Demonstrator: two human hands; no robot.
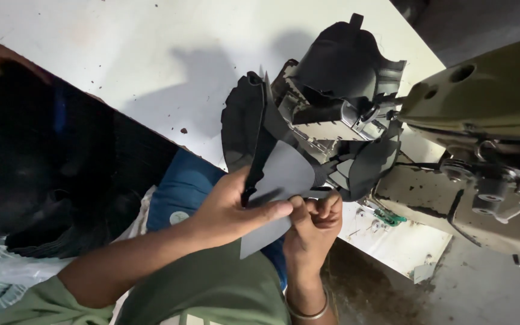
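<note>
Left hand (236, 207) grips the flat dark grey cut leather panel (284, 180), thumb pressed on its face; right hand (315, 221) pinches the panel's right edge just beside the left thumb. Panel sits directly above both hands, long axis running up-left toward the olive-grey sewing machine (482, 120). Both hands touch it. Stacked black pieces (344, 66) crowd the machine bed; the needle area is hidden, and the panel's lower corner is hard to separate from the green shirt (212, 289).
</note>
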